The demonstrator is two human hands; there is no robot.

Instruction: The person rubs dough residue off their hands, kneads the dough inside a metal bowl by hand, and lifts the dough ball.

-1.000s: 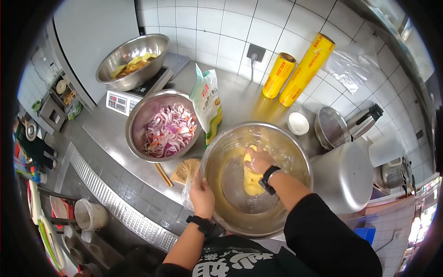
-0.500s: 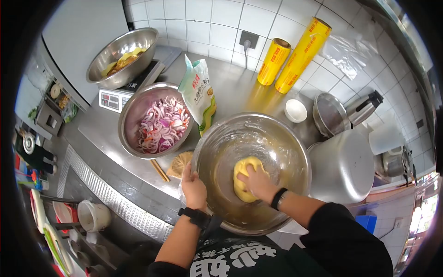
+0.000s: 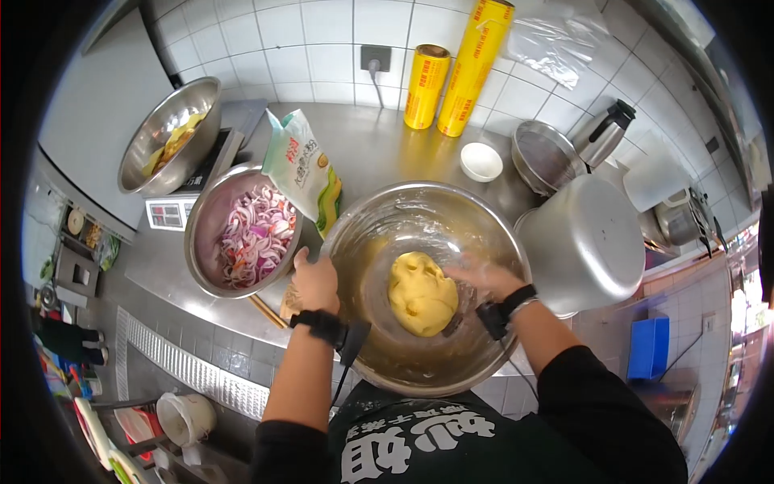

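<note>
A lump of smooth yellow dough [image 3: 423, 294] lies in the middle of a large steel bowl [image 3: 427, 379]. My right hand [image 3: 485, 276] is just right of the dough, over the bowl, its fingers apart and a little blurred, holding nothing. At the bowl's left rim is my left hand [image 3: 315, 281], with its fingers gripping the edge. Left of it stands a steel bowl of sliced red onions [image 3: 256, 234], and a green and white bag [image 3: 302, 165] stands upright between the two bowls.
A steel bowl with yellow pieces [image 3: 173, 133] tilts on a scale [image 3: 168, 213]. Along the back are yellow film rolls [image 3: 426, 87], a white bowl [image 3: 481, 162], a strainer [image 3: 548, 153] and a thermos [image 3: 606, 133]. A big pot [image 3: 584, 242] stands right; chopsticks [image 3: 268, 311] lie front left.
My right hand has come off the dough and moved to its right. The dough now shows as a rounded lump. My left hand stays at the rim. The view has shifted.
</note>
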